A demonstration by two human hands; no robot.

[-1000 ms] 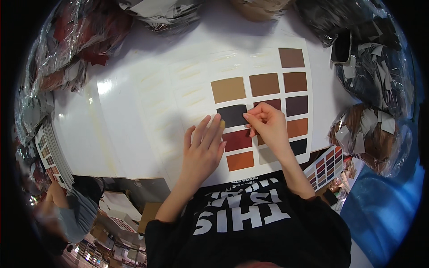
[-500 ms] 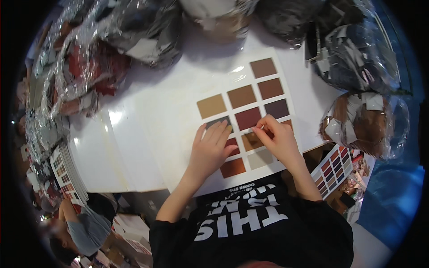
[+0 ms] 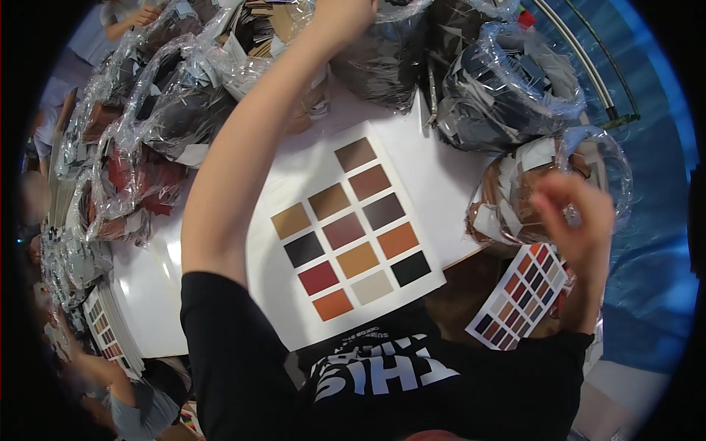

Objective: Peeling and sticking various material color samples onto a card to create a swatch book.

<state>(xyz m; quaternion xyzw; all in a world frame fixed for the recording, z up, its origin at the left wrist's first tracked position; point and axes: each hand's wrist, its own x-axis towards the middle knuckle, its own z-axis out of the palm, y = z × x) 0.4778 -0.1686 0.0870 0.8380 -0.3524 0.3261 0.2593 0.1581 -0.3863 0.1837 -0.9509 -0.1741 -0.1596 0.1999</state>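
A white card [image 3: 403, 292] with rows of coloured rectangular swatches lies on the white table in front of me. Its colours run from tan and brown to dark red, orange, grey and black, and one corner position at the upper left is blank. My left hand [image 3: 351, 20] reaches far forward to the top of a clear plastic bag of dark pieces [image 3: 379, 77]; the picture's edge cuts off its fingers. Over at the right, my right hand [image 3: 577, 213] hovers in front of a bag of brown pieces [image 3: 515, 195], its fingers bent and blurred.
More plastic bags, of grey pieces [image 3: 507, 95] and red pieces [image 3: 151, 180], ring the table [image 3: 154, 301]. A second swatch card [image 3: 518, 298] sits below the right edge. Stacked cards [image 3: 110, 331] stand at the left, near another person [image 3: 147, 411].
My left hand has left the card and stretched forward to the far bags. My right hand has moved off the card to the right. The view has shifted, and all swatches now show.
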